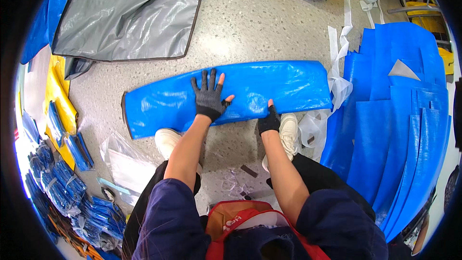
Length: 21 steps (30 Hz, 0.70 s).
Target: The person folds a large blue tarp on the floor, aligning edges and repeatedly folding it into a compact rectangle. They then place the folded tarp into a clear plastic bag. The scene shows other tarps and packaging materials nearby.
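A folded blue tarpaulin sheet [288, 79] lies as a long strip across the floor before my feet, with a dark trim along its left end. My left hand [210, 97], in a dark grey glove with some bare fingertips, presses flat on it, fingers spread. At the near edge, right of the middle, my right hand [269, 121] wears a similar glove. Its thumb rests on top of the sheet and its other fingers are hidden beneath, so it appears to pinch that edge.
A grey sheet [130, 14] spreads at the upper left. Blue sheets [373, 135] pile up on the right, beside white strips [339, 86]. Folded blue bundles [62, 183] and a yellow sheet [60, 101] lie left. My white shoes [167, 142] flank the near edge. Clear plastic [127, 161] lies nearby.
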Available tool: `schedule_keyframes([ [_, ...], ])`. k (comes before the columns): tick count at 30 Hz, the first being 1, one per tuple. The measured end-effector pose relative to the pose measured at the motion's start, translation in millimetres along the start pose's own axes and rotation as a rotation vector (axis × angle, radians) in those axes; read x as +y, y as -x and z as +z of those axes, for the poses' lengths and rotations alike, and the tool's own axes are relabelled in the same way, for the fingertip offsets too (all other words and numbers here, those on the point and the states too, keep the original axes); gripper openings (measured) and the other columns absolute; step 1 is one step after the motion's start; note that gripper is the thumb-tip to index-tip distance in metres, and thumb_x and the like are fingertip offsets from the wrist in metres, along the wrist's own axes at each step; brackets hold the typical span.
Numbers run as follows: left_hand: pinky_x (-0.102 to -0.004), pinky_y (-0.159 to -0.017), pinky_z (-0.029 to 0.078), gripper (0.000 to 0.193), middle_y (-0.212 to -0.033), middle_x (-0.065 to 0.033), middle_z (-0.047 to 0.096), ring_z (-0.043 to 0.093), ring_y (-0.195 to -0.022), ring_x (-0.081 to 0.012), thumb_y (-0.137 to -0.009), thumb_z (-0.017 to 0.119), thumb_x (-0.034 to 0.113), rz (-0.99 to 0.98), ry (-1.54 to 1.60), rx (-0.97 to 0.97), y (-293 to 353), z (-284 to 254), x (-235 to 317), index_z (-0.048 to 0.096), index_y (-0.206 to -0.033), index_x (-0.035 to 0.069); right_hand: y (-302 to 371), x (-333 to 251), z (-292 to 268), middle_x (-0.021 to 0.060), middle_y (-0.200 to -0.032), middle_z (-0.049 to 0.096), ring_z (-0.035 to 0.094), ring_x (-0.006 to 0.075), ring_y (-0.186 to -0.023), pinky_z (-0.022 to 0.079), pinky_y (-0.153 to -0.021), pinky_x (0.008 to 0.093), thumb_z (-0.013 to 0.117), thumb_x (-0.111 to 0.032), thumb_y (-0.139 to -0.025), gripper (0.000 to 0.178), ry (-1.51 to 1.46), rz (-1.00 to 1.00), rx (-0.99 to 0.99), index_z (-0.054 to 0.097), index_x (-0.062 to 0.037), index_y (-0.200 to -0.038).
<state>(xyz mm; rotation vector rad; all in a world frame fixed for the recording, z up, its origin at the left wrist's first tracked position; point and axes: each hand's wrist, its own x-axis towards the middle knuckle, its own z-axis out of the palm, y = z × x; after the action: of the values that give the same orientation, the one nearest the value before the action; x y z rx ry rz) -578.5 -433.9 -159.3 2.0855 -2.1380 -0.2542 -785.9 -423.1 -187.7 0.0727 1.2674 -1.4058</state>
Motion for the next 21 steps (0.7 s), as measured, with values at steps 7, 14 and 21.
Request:
schedule_keyframes([
  [7,-0.0574,-0.109,0.006,0.079,-0.145,-0.0273,0.024,0.016,-0.136,-0.0434,-0.082,0.052,0.05,-0.226,0.214,0.13,11,22,41,0.033,-0.135,-0.006,18,-8,-10,0.0127,-0.122,0.052,0.053,0.0259,-0.105,0.046,-0.091,0.0391,0.07,-0.015,-0.082,0.055,0.134,-0.129,-0.153,0.043,0.001,-0.127],
  [14,-0.0513,-0.111,0.017,0.077,-0.143,-0.0252,0.029,0.027,-0.133,-0.0394,-0.089,0.038,0.057,0.01,0.696,-0.25,51,-18,-78,0.029,-0.14,0.0,172,35,78,0.0171,-0.127,0.053,0.055,0.0351,-0.098,0.04,-0.09,0.0455,0.057,-0.016,-0.084,0.044,1.343,-1.01,-0.733,0.053,-0.0081,-0.127],
  [21,-0.054,-0.104,0.033,0.087,-0.139,-0.0254,0.036,0.04,-0.126,-0.0425,-0.084,0.028,0.073,-0.836,2.526,-0.401,211,-144,-274,0.028,-0.141,0.007,160,94,74,0.0042,-0.134,0.05,0.053,0.0315,-0.101,0.039,-0.081,0.047,0.056,-0.008,-0.076,0.05,1.902,-1.271,-1.193,0.058,-0.0301,-0.121],
])
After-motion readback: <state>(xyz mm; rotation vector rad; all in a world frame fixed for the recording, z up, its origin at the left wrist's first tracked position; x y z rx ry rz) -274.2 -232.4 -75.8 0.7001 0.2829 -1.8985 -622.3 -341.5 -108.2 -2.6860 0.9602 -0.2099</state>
